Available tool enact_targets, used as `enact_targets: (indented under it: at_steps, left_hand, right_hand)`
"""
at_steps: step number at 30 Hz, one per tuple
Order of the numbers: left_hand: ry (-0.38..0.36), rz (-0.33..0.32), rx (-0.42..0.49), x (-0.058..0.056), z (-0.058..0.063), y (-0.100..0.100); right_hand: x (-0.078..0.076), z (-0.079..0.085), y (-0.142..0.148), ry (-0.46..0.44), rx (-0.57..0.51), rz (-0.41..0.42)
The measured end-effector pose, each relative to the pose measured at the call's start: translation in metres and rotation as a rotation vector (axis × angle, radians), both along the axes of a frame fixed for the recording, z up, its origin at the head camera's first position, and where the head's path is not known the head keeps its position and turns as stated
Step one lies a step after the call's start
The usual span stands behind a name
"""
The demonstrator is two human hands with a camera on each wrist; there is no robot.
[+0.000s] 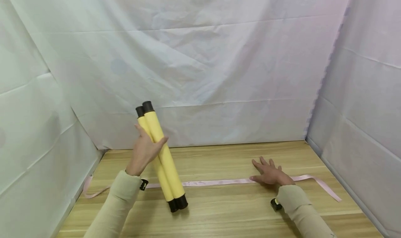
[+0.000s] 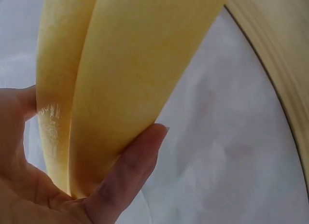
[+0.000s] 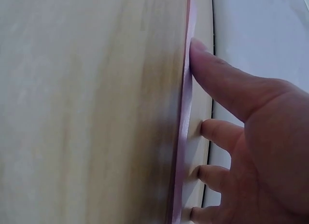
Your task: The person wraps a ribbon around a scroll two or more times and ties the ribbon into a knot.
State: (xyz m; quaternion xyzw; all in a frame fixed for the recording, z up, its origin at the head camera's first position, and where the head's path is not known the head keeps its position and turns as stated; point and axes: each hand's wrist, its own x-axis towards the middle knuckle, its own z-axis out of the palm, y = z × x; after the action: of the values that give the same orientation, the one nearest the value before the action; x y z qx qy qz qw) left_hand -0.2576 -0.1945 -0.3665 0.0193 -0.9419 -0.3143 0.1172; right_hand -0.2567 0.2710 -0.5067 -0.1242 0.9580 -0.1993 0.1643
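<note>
The left grip curls round two tubes, tilted above the left part of the ribbon; the right grip, fingers spread, holds nothing, thumb at the ribbon's edge. Positioning the tubes seems in hand; next likely calls for levelling them.

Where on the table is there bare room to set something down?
Bare wood lies between the yellow tubes and the right hand, on both sides of the pink ribbon, back to the white cloth. Crowded: where the left hand holds the tubes.
</note>
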Motion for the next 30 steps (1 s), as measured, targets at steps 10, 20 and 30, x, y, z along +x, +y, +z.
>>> enact_targets:
  at_steps: [10, 20, 30]
  left_hand:
    - [-0.137, -0.079, -0.023, -0.005, -0.02, 0.039]
    - [-0.238, -0.13, 0.019, -0.011, -0.037, 0.074]
    - [-0.29, -0.198, 0.014, -0.013, -0.056, 0.102]
  right_hand:
    - [0.0, 0.0, -0.002, 0.0, 0.007, -0.004]
    - [0.005, -0.001, -0.002, 0.005, 0.002, -0.018]
    - [0.002, 0.001, -0.002, -0.001, -0.006, -0.026]
